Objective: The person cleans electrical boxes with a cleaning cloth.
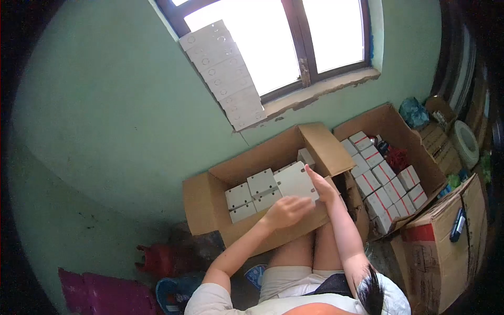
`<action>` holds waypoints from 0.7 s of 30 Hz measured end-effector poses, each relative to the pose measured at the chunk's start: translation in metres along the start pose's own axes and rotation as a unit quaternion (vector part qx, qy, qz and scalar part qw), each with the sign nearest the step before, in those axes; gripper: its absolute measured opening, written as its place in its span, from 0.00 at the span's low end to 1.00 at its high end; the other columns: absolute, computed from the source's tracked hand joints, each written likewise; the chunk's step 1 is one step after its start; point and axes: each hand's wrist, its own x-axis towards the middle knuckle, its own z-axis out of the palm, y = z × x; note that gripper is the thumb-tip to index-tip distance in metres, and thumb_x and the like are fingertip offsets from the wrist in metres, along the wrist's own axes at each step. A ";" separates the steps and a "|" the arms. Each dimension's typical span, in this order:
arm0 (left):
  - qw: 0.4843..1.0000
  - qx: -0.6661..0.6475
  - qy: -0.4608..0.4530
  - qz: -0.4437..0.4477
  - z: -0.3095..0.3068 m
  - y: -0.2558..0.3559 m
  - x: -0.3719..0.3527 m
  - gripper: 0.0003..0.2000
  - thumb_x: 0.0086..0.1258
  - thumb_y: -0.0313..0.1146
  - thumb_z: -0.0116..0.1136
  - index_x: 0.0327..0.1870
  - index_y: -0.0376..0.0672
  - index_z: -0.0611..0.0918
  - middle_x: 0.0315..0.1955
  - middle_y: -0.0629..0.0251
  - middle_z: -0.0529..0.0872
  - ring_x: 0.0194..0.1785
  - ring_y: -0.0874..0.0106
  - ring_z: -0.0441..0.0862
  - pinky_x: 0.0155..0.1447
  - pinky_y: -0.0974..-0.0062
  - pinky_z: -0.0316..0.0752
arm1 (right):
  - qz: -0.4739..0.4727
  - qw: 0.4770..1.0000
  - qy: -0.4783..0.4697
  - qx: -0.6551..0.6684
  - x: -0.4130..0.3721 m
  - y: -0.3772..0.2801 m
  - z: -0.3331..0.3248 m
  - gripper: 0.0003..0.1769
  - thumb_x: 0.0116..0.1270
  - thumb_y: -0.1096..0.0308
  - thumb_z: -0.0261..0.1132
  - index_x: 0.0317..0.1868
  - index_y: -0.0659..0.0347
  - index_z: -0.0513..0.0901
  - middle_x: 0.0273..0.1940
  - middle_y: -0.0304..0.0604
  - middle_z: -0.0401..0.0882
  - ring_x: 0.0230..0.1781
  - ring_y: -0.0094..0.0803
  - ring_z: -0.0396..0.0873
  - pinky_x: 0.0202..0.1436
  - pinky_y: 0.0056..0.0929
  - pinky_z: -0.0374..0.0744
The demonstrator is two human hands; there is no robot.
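Note:
A white box [295,182] with small dark marks near its corners is held over the open carton on my lap. My right hand [321,186] grips its right side, with the fingers running up along the edge. At the lower edge of the same box, my left hand [287,211] is closed, its fingertips blurred. In the open carton [197,207] below sit several similar white boxes [261,182], stacked to the left of the one I hold.
To the right, another carton [428,149] holds several white boxes with red stripes [383,171] and a red bundle [396,157]. A dark marker-like object [458,224] lies on a closed carton [436,262]. White sheets with circles [223,76] hang beside the window.

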 end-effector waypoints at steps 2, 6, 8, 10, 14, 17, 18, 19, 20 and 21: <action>0.984 0.044 -0.062 0.163 -0.017 0.007 0.007 0.21 0.61 0.28 0.62 0.57 0.51 0.82 0.52 0.65 0.83 0.49 0.64 0.81 0.54 0.66 0.79 | -0.014 0.997 -0.071 0.029 0.009 0.009 -0.011 0.28 0.75 0.43 0.55 0.60 0.58 0.79 0.50 0.38 0.83 0.48 0.25 0.80 0.50 0.29 0.81; 0.982 0.013 0.107 -0.158 -0.019 -0.029 0.029 0.19 0.59 0.25 0.60 0.53 0.48 0.84 0.54 0.63 0.82 0.49 0.60 0.81 0.52 0.64 0.80 | -0.018 0.999 -0.032 -0.004 -0.001 0.004 0.002 0.31 0.73 0.39 0.57 0.57 0.59 0.80 0.51 0.37 0.83 0.47 0.25 0.79 0.52 0.29 0.78; 0.981 0.006 0.098 -0.168 -0.014 -0.030 0.027 0.18 0.59 0.24 0.60 0.52 0.47 0.84 0.55 0.59 0.82 0.50 0.57 0.81 0.53 0.62 0.79 | -0.039 0.997 -0.070 0.019 0.014 0.012 -0.008 0.29 0.74 0.41 0.57 0.57 0.58 0.81 0.50 0.37 0.83 0.47 0.25 0.79 0.51 0.29 0.79; 0.998 0.007 0.041 -0.041 -0.003 -0.010 0.016 0.19 0.58 0.26 0.62 0.53 0.48 0.84 0.55 0.61 0.82 0.49 0.59 0.82 0.54 0.64 0.80 | -0.039 0.996 -0.071 0.045 0.020 0.016 -0.010 0.27 0.75 0.43 0.56 0.56 0.57 0.81 0.48 0.37 0.83 0.45 0.24 0.80 0.47 0.28 0.80; 0.986 -0.039 -0.058 0.150 -0.006 0.003 0.018 0.23 0.55 0.32 0.66 0.56 0.52 0.83 0.54 0.67 0.82 0.47 0.63 0.83 0.53 0.67 0.80 | -0.022 0.998 -0.051 0.011 0.012 0.011 -0.010 0.25 0.75 0.44 0.57 0.55 0.57 0.81 0.45 0.37 0.84 0.42 0.23 0.82 0.43 0.28 0.82; 0.999 -0.013 0.011 0.041 -0.015 -0.024 0.037 0.23 0.56 0.30 0.65 0.57 0.51 0.82 0.53 0.65 0.83 0.47 0.62 0.82 0.53 0.65 0.79 | -0.027 0.998 -0.044 0.024 0.004 0.006 -0.001 0.25 0.74 0.44 0.57 0.55 0.57 0.82 0.44 0.37 0.85 0.40 0.24 0.83 0.41 0.29 0.83; 0.998 0.033 0.051 -0.032 -0.017 -0.029 0.041 0.23 0.57 0.30 0.64 0.57 0.50 0.81 0.52 0.65 0.83 0.47 0.61 0.82 0.52 0.65 0.78 | -0.026 0.998 -0.044 0.023 0.005 0.007 -0.003 0.25 0.74 0.44 0.57 0.55 0.57 0.82 0.44 0.37 0.85 0.40 0.24 0.83 0.41 0.29 0.83; 0.998 0.034 0.052 -0.032 -0.017 -0.028 0.042 0.23 0.57 0.30 0.64 0.57 0.50 0.81 0.52 0.65 0.83 0.47 0.61 0.82 0.52 0.65 0.78 | -0.029 0.997 -0.050 0.041 0.009 0.009 -0.004 0.25 0.75 0.44 0.57 0.55 0.57 0.81 0.43 0.37 0.85 0.39 0.24 0.83 0.41 0.29 0.83; 0.992 0.022 0.061 -0.111 -0.016 -0.028 0.043 0.23 0.58 0.29 0.64 0.57 0.49 0.80 0.52 0.64 0.83 0.47 0.61 0.82 0.52 0.64 0.78 | -0.033 0.996 -0.058 0.060 0.013 0.010 -0.005 0.25 0.75 0.44 0.57 0.55 0.57 0.81 0.43 0.37 0.85 0.39 0.24 0.83 0.41 0.29 0.83; 0.980 0.010 0.070 -0.189 -0.014 -0.028 0.044 0.22 0.58 0.28 0.63 0.57 0.47 0.79 0.53 0.63 0.83 0.48 0.61 0.82 0.51 0.64 0.77 | -0.027 0.998 -0.046 0.044 0.011 0.008 -0.004 0.26 0.74 0.44 0.57 0.55 0.57 0.81 0.45 0.39 0.85 0.41 0.25 0.83 0.43 0.30 0.83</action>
